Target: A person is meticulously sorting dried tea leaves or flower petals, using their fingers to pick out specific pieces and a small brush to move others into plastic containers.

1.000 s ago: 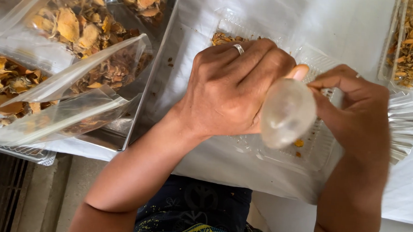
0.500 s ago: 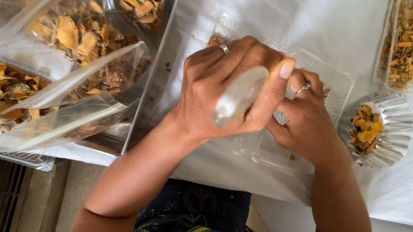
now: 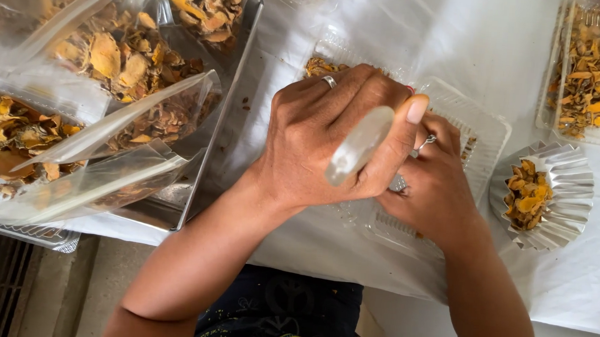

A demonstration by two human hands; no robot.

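My left hand (image 3: 315,142) is closed around a cloudy, translucent plastic piece (image 3: 358,146), which slants between thumb and fingers; a ring sits on one finger. Right behind and below it, my right hand (image 3: 437,194) rests with curled fingers on a clear plastic clamshell tray (image 3: 486,135). Its fingertips are hidden under my left hand, so what it grips does not show. A few dried yellow-brown pieces (image 3: 320,67) lie at the far end of the tray.
A pleated foil cup (image 3: 577,182) with dried yellow pieces stands to the right. At far right is a clear container (image 3: 550,100) of the same pieces. Several clear bags (image 3: 105,56) of dried slices lie in a metal tray (image 3: 207,159) at left. A white sheet (image 3: 585,276) covers the table.
My right hand let go of the translucent piece's end and dropped onto the clear tray, uncovering the foil cup. My left hand tilted the piece to a slant.
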